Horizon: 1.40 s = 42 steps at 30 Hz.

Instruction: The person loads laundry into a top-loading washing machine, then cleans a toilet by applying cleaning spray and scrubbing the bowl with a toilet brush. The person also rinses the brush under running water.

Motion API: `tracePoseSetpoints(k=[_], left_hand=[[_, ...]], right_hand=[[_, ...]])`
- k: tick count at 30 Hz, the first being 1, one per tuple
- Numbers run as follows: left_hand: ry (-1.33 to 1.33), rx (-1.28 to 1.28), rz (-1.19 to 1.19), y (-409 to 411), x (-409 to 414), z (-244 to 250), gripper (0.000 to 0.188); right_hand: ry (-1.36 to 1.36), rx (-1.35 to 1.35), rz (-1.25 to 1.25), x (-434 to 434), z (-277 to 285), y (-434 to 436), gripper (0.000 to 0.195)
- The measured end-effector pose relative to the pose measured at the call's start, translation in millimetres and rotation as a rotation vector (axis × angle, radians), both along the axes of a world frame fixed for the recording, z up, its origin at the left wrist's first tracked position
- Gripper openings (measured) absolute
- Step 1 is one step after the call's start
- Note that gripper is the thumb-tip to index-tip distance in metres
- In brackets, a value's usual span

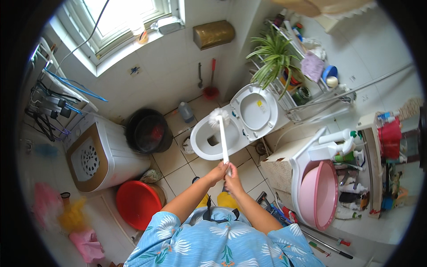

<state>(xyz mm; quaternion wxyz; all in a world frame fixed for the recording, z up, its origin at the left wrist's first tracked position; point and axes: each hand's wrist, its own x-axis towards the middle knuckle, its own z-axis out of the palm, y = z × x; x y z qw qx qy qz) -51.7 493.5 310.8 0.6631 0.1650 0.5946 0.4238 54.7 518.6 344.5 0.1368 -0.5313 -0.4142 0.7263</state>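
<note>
A white toilet brush (pixel 223 140) is held out in front of me, its bristle head farthest from my body. My left hand (pixel 217 172) grips the handle near its lower end. Just beside it my right hand (pixel 233 179) is closed around the same end, and the two hands touch. In this view the round bristle head overlaps the bowl of the white toilet (pixel 203 152); whether it touches the bowl I cannot tell. The toilet's seat and lid (pixel 255 111) are raised. Part of the handle's end is hidden by my fingers.
Left of me stand a red bucket (pixel 137 204), a twin-tub-style washing machine (pixel 123 157) and a black bin (pixel 168 128). At right a pink basin (pixel 310 197) rests in the washbasin (pixel 295 182). A plastic bottle (pixel 185 112) stands behind the toilet; a spider plant (pixel 275 56) overhangs it.
</note>
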Motion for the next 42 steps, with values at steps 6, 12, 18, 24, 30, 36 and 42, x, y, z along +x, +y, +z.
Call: tracePoseSetpoints(k=[6,12,18,24,30,36,42], left_hand=[[-0.237,-0.104,0.075,-94,-70,-47,0.047],[0.033,-0.534,0.243,-275,-139,-102,0.043],[-0.081,-0.317,0.028,-194,-106,-25,0.042],[-0.331,-0.111,0.095,-42,-19,12,0.032],[-0.271,-0.18,-0.05,-31,10,0,0.015],[-0.437,-0.192,0.081,-43,20,-22,0.012],[-0.294,-0.248,0.191,-63,-64,-42,0.023]], right_hand=[[0.022,-0.338,-0.237,38,-22,33,0.036],[0.259,-0.583,-0.352,69,-15,23,0.028],[0.017,-0.244,-0.208,44,6,-23,0.025],[-0.045,0.019,-0.015,9,15,-73,0.035],[-0.143,0.131,0.126,42,1,-68,0.044],[-0.024,-0.059,0.02,89,-22,-76,0.054],[0.255,0.06,-1.105,247,92,-72,0.094]])
